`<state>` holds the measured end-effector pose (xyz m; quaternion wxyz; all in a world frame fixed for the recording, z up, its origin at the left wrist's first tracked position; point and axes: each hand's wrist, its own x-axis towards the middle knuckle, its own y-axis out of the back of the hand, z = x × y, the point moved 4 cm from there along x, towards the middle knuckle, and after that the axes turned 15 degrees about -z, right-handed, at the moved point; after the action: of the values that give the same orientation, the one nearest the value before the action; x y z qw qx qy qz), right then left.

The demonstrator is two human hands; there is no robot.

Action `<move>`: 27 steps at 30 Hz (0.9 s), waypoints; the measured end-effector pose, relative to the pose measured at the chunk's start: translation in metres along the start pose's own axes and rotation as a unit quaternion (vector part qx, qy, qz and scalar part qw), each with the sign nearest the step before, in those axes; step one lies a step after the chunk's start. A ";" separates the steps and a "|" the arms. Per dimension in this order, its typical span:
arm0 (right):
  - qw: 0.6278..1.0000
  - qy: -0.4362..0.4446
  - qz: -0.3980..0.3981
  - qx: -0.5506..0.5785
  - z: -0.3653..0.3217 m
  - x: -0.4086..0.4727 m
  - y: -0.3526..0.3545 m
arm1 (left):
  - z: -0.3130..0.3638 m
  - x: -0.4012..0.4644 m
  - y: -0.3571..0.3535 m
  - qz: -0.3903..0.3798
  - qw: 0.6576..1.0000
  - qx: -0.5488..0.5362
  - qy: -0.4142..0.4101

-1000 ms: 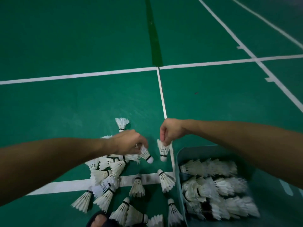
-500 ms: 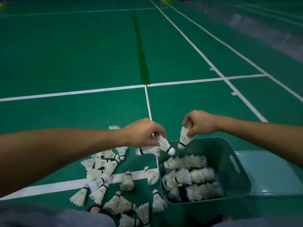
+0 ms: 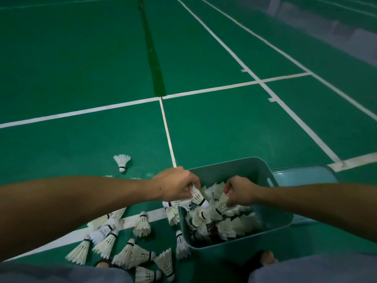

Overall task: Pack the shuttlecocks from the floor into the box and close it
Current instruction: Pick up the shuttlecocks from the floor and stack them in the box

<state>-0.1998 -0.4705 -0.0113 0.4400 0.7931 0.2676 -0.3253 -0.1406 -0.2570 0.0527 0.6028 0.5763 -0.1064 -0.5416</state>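
Observation:
A teal plastic box [image 3: 253, 166] stands on the green court floor, holding a heap of white shuttlecocks [image 3: 230, 223]. My left hand [image 3: 175, 183] grips two shuttlecocks [image 3: 196, 196] by their feathers at the box's left rim. My right hand [image 3: 239, 189] is inside the box and pinches the feathers of one shuttlecock [image 3: 221, 204] that lies on the heap. Several more shuttlecocks [image 3: 114, 240] lie scattered on the floor left of the box. One lone shuttlecock [image 3: 122, 162] lies farther out.
The box's teal lid [image 3: 306, 173] lies flat on the floor behind and right of the box. White court lines [image 3: 167, 131] cross the floor. My knees fill the bottom edge, with a foot [image 3: 266, 257] just in front of the box.
Both hands have come from above the floor to the box. The right hand has lowered its shuttlecock onto the heap. The left hand has carried its shuttlecocks to the box's left rim.

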 end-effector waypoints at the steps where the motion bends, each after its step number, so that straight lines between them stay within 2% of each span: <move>1: 1.000 -0.003 0.001 0.018 0.002 0.004 -0.003 | 0.000 0.003 -0.001 -0.001 1.000 -0.002 0.000; 8: 0.996 0.018 0.018 0.080 -0.006 0.018 -0.018 | -0.012 0.014 0.004 0.047 0.999 -0.018 0.022; 11: 0.998 0.027 0.037 0.044 -0.015 0.020 -0.021 | -0.016 0.015 0.006 0.065 0.997 -0.032 0.040; 20: 0.996 0.031 0.020 -0.081 -0.017 0.025 -0.046 | -0.012 0.013 0.008 0.070 0.996 -0.029 0.045; 23: 0.999 0.003 0.011 -0.042 -0.007 0.026 -0.050 | -0.013 0.012 0.005 0.070 0.996 -0.027 0.041; 27: 0.994 -0.056 0.015 0.097 0.011 0.031 -0.054 | -0.013 0.013 0.006 0.071 0.996 -0.024 0.038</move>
<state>-0.2213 -0.4501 -0.0671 0.3802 0.8166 0.1978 -0.3866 -0.1225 -0.2610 0.0472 0.6574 0.5728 -0.1109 -0.4770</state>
